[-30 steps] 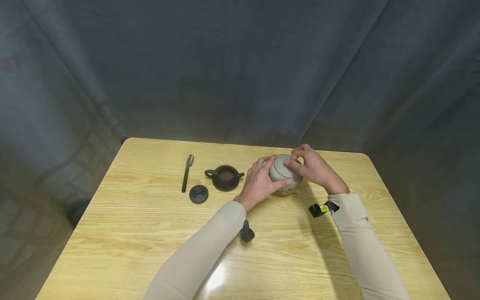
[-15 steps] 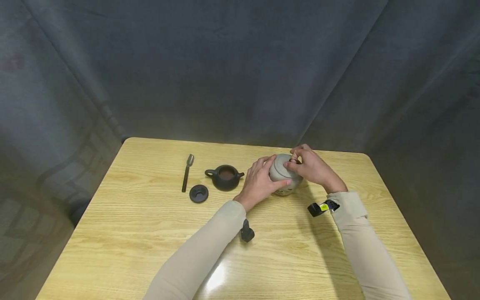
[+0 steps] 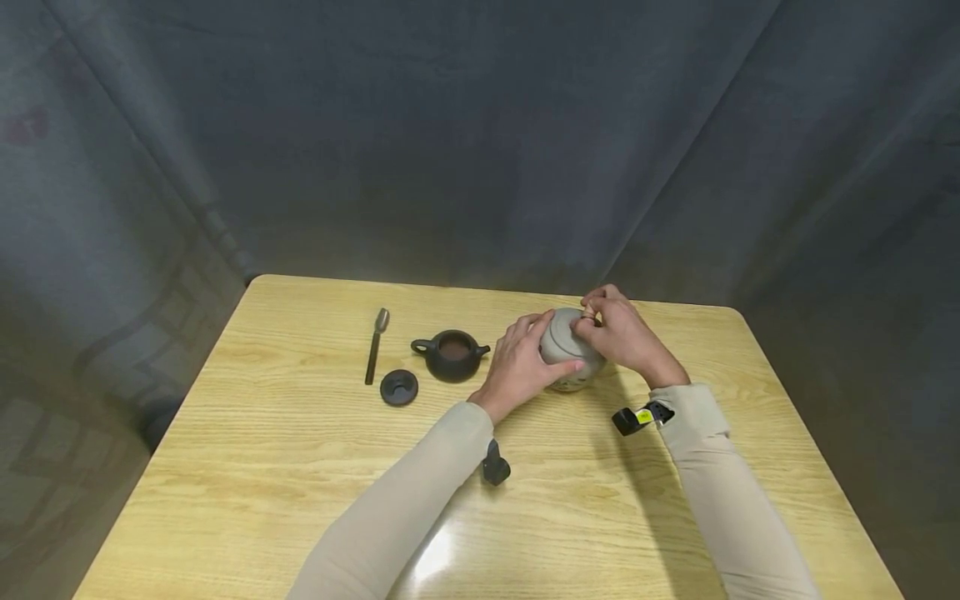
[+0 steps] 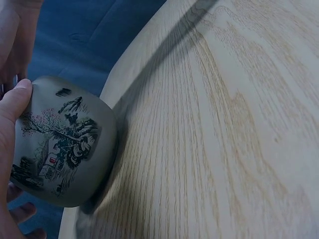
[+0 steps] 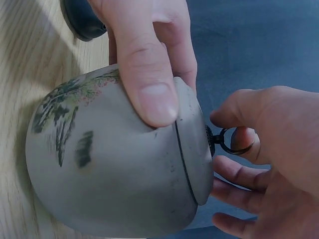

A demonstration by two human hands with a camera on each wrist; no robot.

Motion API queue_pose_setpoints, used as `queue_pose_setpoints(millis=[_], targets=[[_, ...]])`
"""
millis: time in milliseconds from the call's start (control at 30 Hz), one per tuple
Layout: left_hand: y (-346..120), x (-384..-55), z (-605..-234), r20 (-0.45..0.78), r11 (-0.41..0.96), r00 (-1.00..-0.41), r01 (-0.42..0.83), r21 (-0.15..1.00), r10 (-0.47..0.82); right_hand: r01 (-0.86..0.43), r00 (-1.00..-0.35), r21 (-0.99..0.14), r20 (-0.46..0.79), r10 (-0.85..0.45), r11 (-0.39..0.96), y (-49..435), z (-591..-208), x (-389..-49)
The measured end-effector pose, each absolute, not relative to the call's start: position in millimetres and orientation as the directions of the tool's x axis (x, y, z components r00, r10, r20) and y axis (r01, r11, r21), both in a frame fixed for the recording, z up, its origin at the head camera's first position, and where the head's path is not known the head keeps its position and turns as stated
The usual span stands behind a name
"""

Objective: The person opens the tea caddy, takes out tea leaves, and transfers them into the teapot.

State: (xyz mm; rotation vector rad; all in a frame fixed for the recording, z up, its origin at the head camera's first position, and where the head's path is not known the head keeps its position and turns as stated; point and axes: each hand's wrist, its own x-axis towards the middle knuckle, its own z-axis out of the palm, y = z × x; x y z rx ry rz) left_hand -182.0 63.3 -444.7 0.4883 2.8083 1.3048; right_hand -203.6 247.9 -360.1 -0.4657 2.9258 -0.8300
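A grey ceramic jar (image 3: 572, 379), painted with a landscape (image 4: 70, 144), stands at the back right of the table. My left hand (image 3: 517, 358) wraps around its side, thumb in front and fingers behind. The jar's grey lid (image 5: 194, 144) sits on its mouth with a thin dark seam beneath. A small dark metal ring (image 5: 238, 149) sticks out from the lid's centre. My right hand (image 3: 626, 333) holds this ring, the index fingertip curled at it and the thumb close by. The other right fingers bend near the lid's edge.
Left of the jar stands a small dark teapot (image 3: 452, 368) without its lid, reddish inside. Its round dark lid (image 3: 399, 387) and a dark-handled tea scoop (image 3: 377, 342) lie farther left. A dark curtain (image 3: 450, 150) hangs behind the table's back edge.
My right thumb has drawn in toward the ring, and the right wrist has shifted slightly left. The left hand and jar stay in place.
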Motion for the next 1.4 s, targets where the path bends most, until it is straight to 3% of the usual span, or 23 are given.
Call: queue_pose_setpoints(millis=[833,933,1100,1233,1400], targets=[[69,-178,-442,0.119,0.608,-0.951,0.276,0.745,0.285,-0.186,-0.966,-0.663,-0.012,-0.259,0.726,253,-366,-200],[68,-177,-442,0.12,0.609,-0.949,0.281,0.742,0.292,-0.185,-0.975,-0.687,0.04,-0.218,0.703,255,-359,-201],[65,-179,-443,0.125,0.605,-0.949,0.283,0.745,0.289,-0.218,-0.976,-0.697,0.169,-0.139,0.683,262,-316,-197],[59,-183,-443,0.131,0.601,-0.955,0.271,0.752,0.266,-0.236,-0.97,-0.671,0.125,-0.207,0.703,263,-302,-192],[58,-185,-444,0.129,0.596,-0.949,0.283,0.751,0.289,-0.181,-0.971,-0.677,0.009,-0.238,0.714,267,-324,-186]])
